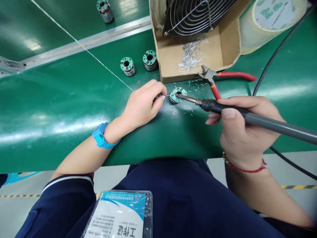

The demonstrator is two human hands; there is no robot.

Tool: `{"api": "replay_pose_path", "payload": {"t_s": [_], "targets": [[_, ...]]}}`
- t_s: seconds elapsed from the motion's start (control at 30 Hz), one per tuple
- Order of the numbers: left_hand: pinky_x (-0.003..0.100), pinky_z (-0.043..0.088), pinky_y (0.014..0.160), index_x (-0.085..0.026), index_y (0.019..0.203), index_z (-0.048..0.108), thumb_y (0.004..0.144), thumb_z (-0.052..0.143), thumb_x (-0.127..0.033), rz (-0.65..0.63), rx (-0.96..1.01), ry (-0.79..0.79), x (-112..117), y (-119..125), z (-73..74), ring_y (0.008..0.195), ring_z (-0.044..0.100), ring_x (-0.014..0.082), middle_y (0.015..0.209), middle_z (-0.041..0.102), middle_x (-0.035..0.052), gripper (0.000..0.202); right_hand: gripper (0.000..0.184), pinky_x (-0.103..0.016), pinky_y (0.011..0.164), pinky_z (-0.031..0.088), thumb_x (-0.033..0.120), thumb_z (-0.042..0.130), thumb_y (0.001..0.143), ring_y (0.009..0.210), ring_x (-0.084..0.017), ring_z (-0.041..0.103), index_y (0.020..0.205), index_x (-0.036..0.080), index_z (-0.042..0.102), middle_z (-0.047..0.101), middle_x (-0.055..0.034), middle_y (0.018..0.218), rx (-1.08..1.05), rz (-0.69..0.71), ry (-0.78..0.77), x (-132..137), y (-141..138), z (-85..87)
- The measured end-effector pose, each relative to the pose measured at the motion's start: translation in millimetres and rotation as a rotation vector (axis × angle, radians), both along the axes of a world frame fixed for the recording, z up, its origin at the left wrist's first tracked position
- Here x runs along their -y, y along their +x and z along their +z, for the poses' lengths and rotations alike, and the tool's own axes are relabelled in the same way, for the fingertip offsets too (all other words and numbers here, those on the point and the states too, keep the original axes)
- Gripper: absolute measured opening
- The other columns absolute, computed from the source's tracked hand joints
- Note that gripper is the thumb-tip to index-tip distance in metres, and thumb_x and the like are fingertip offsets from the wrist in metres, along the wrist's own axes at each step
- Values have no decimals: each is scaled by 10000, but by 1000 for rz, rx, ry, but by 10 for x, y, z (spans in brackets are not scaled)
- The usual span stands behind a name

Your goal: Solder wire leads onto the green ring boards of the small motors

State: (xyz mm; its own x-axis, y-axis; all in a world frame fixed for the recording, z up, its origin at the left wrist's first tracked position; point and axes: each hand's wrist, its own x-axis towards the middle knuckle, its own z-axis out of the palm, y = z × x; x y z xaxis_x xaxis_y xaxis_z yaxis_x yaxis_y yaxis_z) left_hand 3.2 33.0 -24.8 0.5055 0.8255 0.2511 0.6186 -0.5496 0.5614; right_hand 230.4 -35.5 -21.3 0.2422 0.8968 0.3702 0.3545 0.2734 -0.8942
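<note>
My left hand [146,100] pinches a thin solder wire [106,67], which trails away to the upper left. The wire's short free end meets the left rim of a small motor stator with a round green circuit board [182,91] on top. In my right hand [247,129] is a soldering iron [223,108], gripped like a pen. Its tip rests on or just above the board, close to the central hole. Red-handled side cutters [210,76] lie just beyond the iron, one handle partly behind my right fingers.
Two more stators [127,67] [150,59] stand behind my left hand, another [105,11] on the raised ledge. A cardboard box [198,56] holds a fan [195,15] and cut wire bits [190,54]. A tape roll [269,26] and black cable [274,51] are right.
</note>
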Motion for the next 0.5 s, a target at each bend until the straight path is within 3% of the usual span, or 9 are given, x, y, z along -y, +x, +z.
{"api": "replay_pose_path", "payload": {"t_s": [0.23, 0.4, 0.5], "targets": [[326, 532, 737, -201, 913, 584, 948, 496, -124, -19, 8, -23, -8, 64, -44, 835, 654, 174, 883, 652, 28, 122, 160, -253, 439, 507, 331, 705, 874, 591, -126, 685, 973, 223, 767, 704, -1, 751, 51, 2, -38, 18, 43, 39], [322, 551, 783, -217, 1201, 590, 969, 541, -207, 1, 49, -199, -39, 97, -32, 862, 668, 171, 909, 651, 22, 237, 174, -244, 465, 476, 336, 707, 868, 635, -131, 694, 982, 227, 781, 713, -7, 744, 114, 57, -18, -76, 123, 69], [321, 548, 799, -220, 1249, 603, 961, 565, -212, -2, 37, -277, -53, 119, -18, 897, 675, 178, 966, 664, 38, 291, 218, -290, 482, 476, 390, 711, 862, 611, -144, 679, 971, 216, 783, 699, -16, 688, 142, 82, -22, -153, 180, 92]]}}
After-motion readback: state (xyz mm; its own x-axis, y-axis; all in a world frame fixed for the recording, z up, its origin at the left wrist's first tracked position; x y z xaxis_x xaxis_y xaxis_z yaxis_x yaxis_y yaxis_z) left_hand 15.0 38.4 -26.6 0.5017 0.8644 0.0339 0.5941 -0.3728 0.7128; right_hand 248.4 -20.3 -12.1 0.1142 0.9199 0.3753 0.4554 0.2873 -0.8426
